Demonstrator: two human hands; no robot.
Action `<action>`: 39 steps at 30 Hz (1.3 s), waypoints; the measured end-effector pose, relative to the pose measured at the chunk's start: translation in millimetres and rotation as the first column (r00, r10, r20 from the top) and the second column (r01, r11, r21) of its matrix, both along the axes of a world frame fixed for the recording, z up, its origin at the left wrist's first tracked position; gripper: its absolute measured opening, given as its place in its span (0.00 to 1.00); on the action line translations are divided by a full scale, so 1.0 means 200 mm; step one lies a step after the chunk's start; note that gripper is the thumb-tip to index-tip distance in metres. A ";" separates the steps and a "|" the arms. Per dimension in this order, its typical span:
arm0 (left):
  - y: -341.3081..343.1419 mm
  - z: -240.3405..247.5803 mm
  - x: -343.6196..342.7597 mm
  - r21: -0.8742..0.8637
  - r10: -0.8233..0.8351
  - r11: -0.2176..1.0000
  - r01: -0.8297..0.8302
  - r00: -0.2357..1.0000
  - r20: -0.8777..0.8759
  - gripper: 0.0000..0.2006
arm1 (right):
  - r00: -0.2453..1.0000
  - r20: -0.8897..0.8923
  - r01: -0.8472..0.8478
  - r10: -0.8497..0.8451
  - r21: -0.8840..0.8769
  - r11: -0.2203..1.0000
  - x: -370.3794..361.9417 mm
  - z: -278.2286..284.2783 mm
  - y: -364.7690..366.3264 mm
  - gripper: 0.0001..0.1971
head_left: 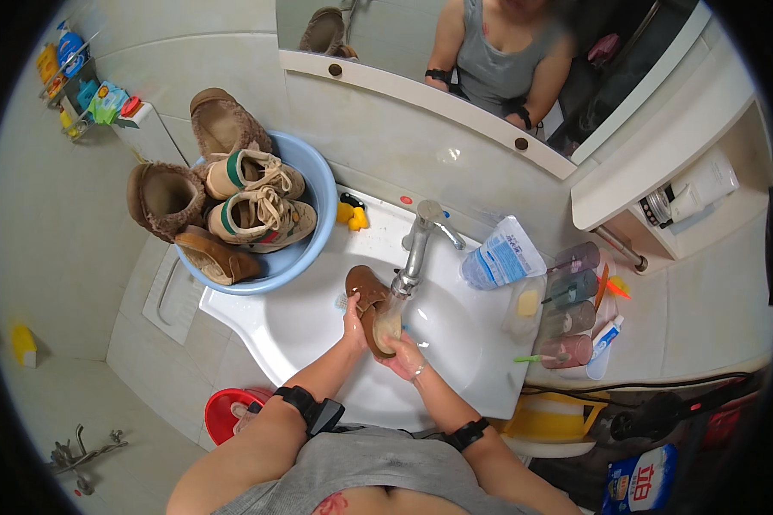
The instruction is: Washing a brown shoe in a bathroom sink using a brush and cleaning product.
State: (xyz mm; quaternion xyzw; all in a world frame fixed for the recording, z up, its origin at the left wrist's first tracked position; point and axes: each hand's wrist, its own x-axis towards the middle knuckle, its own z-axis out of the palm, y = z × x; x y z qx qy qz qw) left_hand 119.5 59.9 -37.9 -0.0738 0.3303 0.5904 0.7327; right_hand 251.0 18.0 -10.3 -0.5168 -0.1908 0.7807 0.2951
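Observation:
A brown clog [366, 290] is held over the white sink [305, 330], its toe pointing away from me and its opening facing up. Water from the chrome faucet [415, 251] runs into it. My left hand [354, 321] grips the clog's left side. At its heel end, my right hand [401, 354] is closed around the edge, with the fingers partly inside and partly hidden. On the sink's back left corner a light blue basin [324, 193] is piled with several shoes: fleece-lined brown ones [168, 199] and beige lace-up sneakers [262, 216].
Right of the faucet stand a blue-and-white pouch [501, 254], a soap dish with soap [527, 302] and several tinted cups [579, 318]. Small yellow ducks [352, 216] sit behind the sink. A red bucket [229, 412] is below left. A mirror [489, 69] and a shelf [661, 206] border the back.

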 end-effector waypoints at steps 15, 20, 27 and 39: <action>-0.02 -0.04 -0.09 0.073 -0.618 0.784 0.616 0.764 0.183 0.23 | 0.877 -0.479 -0.027 0.017 -0.014 1.000 0.25 -0.04 0.28 0.39; 0.17 -0.08 -0.06 -0.137 -0.567 0.751 0.646 0.525 -0.634 0.14 | 0.890 -0.298 0.330 -0.346 -0.105 0.938 0.20 -0.11 0.34 0.22; 0.25 0.12 0.19 -0.368 -0.303 0.762 0.532 -0.210 -0.930 0.25 | 0.767 -0.228 0.628 -0.600 0.076 0.774 0.01 0.06 0.31 0.19; 0.33 0.21 0.08 -0.598 -0.470 0.625 0.501 -0.370 -0.801 0.23 | 0.861 -0.426 0.357 -0.277 0.118 0.927 -0.01 0.00 0.25 0.29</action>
